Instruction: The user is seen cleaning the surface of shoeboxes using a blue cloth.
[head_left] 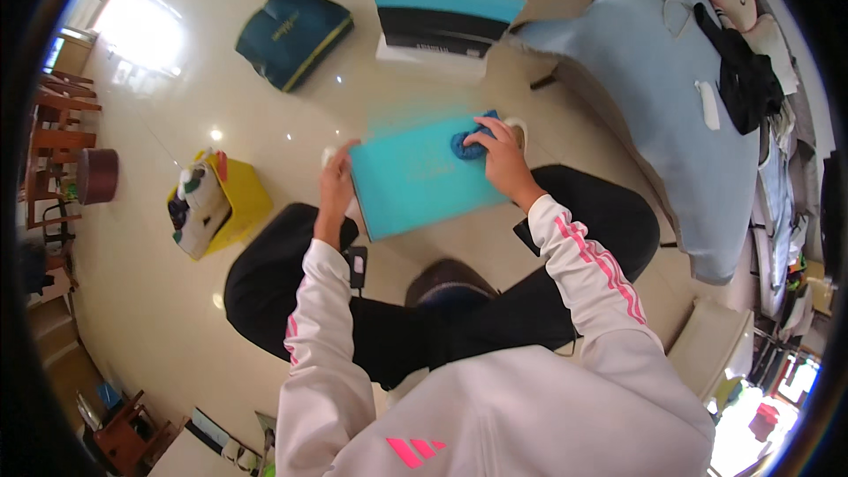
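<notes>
A flat turquoise shoebox (424, 178) lies tilted in front of me, between my knees. My left hand (335, 187) is closed on its left edge, with the thumb and fingers near the upper left corner. In my right hand (508, 162) is a bunched blue cloth (468, 147), pressed against the lid near the upper right corner. The far edge of the box is smeared by motion. Its underside is hidden, so I cannot tell what it rests on.
Beyond the box stands a stack of grey, turquoise and black boxes (450, 9). A dark green bag (294, 34) lies to its left. On the left sits a yellow box (240, 203) with shoes in it. A bed with a light blue cover (618, 62) takes up the right side.
</notes>
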The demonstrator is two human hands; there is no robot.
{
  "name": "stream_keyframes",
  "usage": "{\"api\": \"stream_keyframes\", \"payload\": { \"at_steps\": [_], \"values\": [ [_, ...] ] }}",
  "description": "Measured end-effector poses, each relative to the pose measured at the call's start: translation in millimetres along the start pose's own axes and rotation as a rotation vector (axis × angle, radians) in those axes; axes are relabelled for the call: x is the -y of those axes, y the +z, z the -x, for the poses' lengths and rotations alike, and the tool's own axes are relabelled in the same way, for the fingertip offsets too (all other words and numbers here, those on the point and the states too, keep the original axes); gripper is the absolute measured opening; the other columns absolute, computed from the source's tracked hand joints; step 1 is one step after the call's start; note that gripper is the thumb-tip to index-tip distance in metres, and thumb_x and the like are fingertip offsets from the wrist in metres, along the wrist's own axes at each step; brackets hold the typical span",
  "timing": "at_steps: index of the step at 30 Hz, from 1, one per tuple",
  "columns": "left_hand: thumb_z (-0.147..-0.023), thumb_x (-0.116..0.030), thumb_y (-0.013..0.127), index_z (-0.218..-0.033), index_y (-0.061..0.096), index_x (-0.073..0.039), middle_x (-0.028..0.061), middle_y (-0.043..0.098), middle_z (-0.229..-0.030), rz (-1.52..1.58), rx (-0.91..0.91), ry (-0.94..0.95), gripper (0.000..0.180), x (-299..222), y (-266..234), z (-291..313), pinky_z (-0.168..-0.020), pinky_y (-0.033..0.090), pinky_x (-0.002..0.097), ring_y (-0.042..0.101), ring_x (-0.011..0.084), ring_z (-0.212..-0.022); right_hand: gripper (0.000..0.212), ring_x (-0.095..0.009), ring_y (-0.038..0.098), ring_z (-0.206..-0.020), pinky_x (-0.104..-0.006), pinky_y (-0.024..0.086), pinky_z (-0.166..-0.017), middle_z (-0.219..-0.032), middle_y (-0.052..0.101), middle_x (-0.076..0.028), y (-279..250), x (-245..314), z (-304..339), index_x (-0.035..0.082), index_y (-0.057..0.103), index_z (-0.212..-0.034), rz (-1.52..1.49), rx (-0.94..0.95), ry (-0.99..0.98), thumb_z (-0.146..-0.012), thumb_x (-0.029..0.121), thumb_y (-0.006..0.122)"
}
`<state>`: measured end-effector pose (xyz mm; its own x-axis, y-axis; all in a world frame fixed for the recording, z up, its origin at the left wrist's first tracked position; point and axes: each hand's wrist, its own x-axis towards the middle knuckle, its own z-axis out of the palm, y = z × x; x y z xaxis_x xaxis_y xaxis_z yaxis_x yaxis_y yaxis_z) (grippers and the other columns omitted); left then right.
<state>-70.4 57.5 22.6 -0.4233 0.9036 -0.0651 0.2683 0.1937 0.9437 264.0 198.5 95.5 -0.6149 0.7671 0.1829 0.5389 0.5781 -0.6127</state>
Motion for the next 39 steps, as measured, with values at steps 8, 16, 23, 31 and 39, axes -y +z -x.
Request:
{"api": "stream_keyframes", "payload": {
  "at_steps": [8, 16, 23, 31, 39],
  "values": [
    [-0.106, -0.003, 0.051, -0.139, 0.067, -0.013, 0.0194, 0.073, -0.118, -0.069, -0.03, 0.045, 0.038, -12.2, 10.7, 2.8, -0.096, 0.051, 0.0356, 0.07, 0.0281, -0.109, 0.046, -0.047, 0.048, -0.139, -0.0489, 0.041, -0.117, -0.147, 0.056, -0.018, 10.2, -19.1, -22.1, 0.013, 0.066, -0.123, -0.048, -0.016, 0.09, -0.087, -0.011, 0.052],
    [-0.103, -0.008, 0.057, -0.144, 0.062, -0.01, 0.0212, 0.073, -0.119, -0.16, 0.013, 0.109, 0.041, 43.6, -13.0, -35.4, -0.098, 0.052, 0.0413, 0.07, 0.0362, -0.111, 0.039, -0.043, 0.063, -0.116, -0.047, 0.05, -0.101, -0.123, 0.068, -0.02, -20.7, -31.0, -45.8, 0.01, 0.067, -0.12, -0.118, 0.087, -0.002, -0.087, -0.005, 0.054],
    [-0.099, -0.019, 0.064, -0.149, 0.052, -0.004, 0.0245, 0.067, -0.133, -0.289, 0.019, 0.132, 0.053, -83.2, -61.6, -133.4, -0.104, 0.051, 0.0425, 0.066, 0.0372, -0.123, 0.039, -0.032, 0.072, -0.103, -0.0403, 0.055, -0.092, -0.113, 0.075, -0.017, -143.3, -24.7, -125.2, 0.01, 0.071, -0.121, -0.312, 0.119, 0.308, -0.087, 0.001, 0.052],
    [-0.102, -0.03, 0.066, -0.155, 0.046, -0.008, 0.0124, 0.057, -0.151, 0.376, -0.068, -0.193, 0.061, -223.5, -3.0, -134.0, -0.11, 0.044, 0.0403, 0.055, 0.0239, -0.134, 0.076, -0.032, 0.047, -0.145, -0.0337, 0.041, -0.114, -0.165, 0.041, -0.022, -177.6, 17.0, -159.0, 0.012, 0.036, -0.163, -0.591, -0.148, 0.545, -0.09, 0.004, 0.054],
    [-0.102, -0.017, 0.062, -0.164, 0.036, -0.014, 0.0141, 0.049, -0.16, 0.147, -0.101, 0.089, 0.068, -246.8, 27.9, -203.5, -0.113, 0.043, 0.04, 0.049, 0.0246, -0.145, 0.092, -0.036, 0.035, -0.155, -0.0351, 0.037, -0.117, -0.173, 0.025, -0.024, -184.9, -16.2, -181.9, 0.016, 0.022, -0.171, -0.75, -0.243, 0.53, -0.087, -0.001, 0.056]
  ]
}}
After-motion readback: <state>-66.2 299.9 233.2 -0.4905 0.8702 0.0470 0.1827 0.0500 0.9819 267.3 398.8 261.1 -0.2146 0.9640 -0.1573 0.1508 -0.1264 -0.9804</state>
